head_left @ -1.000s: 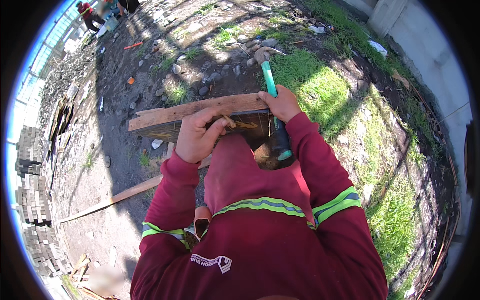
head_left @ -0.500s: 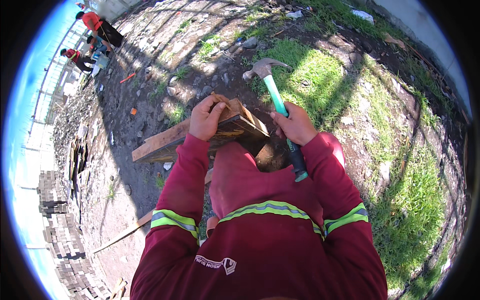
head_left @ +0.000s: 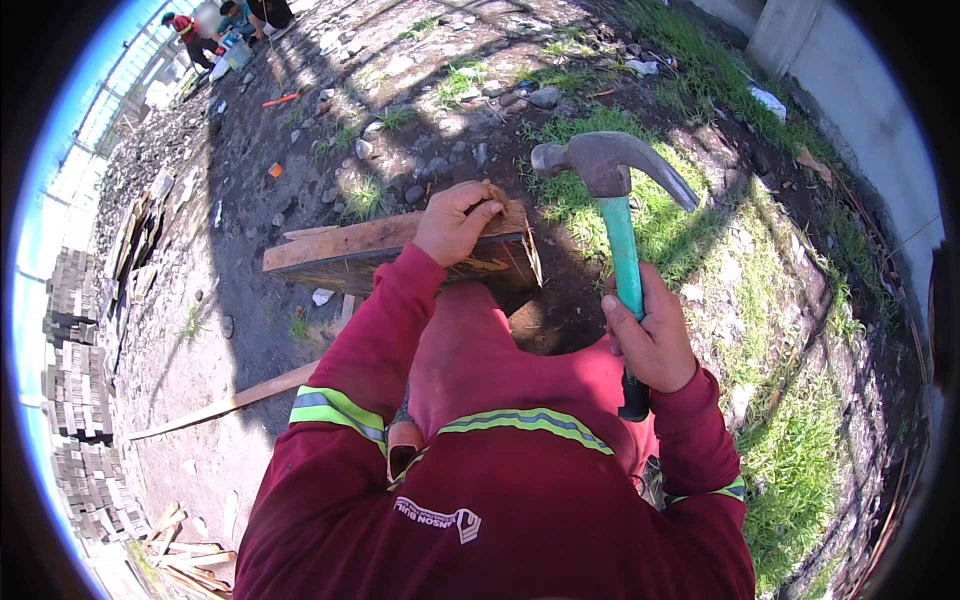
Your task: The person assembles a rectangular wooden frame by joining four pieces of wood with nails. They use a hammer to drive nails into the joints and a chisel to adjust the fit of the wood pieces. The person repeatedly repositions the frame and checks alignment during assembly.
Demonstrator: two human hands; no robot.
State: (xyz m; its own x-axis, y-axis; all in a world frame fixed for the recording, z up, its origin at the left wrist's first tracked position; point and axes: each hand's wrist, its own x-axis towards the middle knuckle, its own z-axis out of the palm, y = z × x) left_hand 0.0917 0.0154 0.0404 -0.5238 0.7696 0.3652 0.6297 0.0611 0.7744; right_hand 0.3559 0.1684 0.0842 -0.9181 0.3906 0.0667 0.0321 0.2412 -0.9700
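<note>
My right hand [head_left: 655, 335] is wrapped round the teal and black handle of a claw hammer [head_left: 618, 235]. The hammer's grey head is raised, with its claw pointing right. My left hand [head_left: 457, 225] is closed in a pinch at the right end of a wooden piece [head_left: 345, 240], its fingertips against the top edge. What sits between those fingers is too small to make out. The wooden piece has a light brown upper edge, a dark side panel and a splintered right end. It lies in front of my bent leg, apart from the hammer.
A long thin wooden strip [head_left: 235, 402] lies on the ground at left, with scrap wood [head_left: 185, 555] lower down. Stacked grey blocks [head_left: 78, 380] line the left side. People [head_left: 195, 35] are at the far left. Grass [head_left: 790, 460] and a concrete wall [head_left: 860, 90] are at right.
My right hand has lifted the hammer up and to the right, nearer to my view. My left hand stays pinched at the wood's end. The view has shifted slightly.
</note>
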